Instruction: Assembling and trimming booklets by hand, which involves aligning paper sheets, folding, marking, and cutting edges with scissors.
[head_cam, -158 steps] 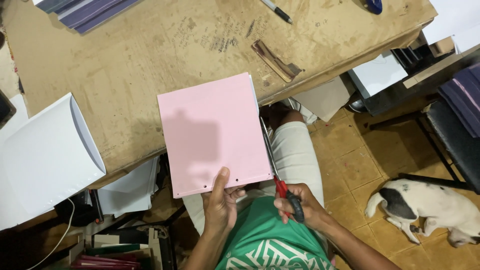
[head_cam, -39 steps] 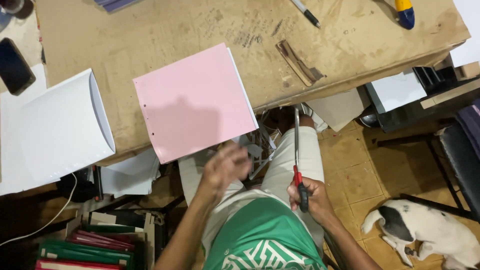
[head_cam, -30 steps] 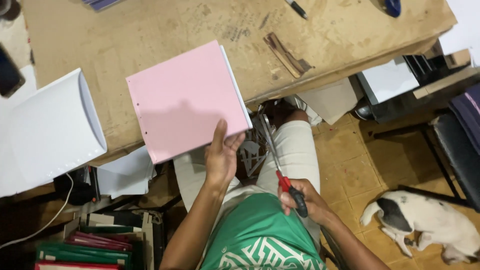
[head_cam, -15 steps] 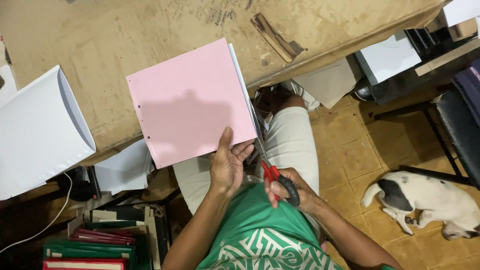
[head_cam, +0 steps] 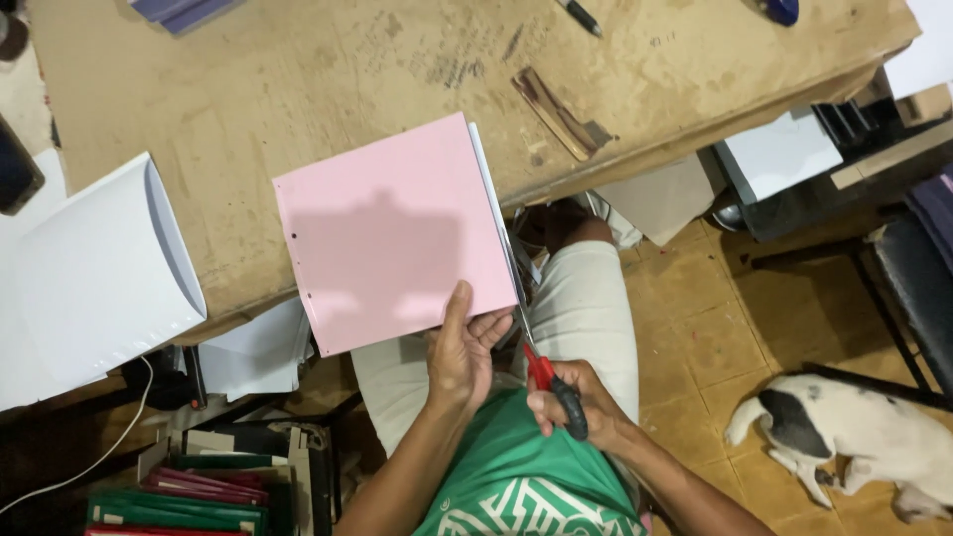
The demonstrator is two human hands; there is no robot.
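One pink sheet stack (head_cam: pixel 392 233) overhangs the table's (head_cam: pixel 298 89) near edge, its lower corner pinched by my left hand (head_cam: pixel 462 352). My right hand (head_cam: pixel 571 407) grips red-handled scissors (head_cam: pixel 541 369) (blades narrowly parted), running along the stack's right edge, long axis pointing away.

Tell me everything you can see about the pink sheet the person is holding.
The pink sheet is a flat, roughly square piece of what looks like card, plain and matte, with two small punched holes near its left edge. It lies tilted over the front edge of the worn brown table, its lower part overhanging. The left hand pinches its bottom right corner, thumb on top. Along its right edge run the blades of red-handled scissors, held by the right hand. A shadow falls across its middle.
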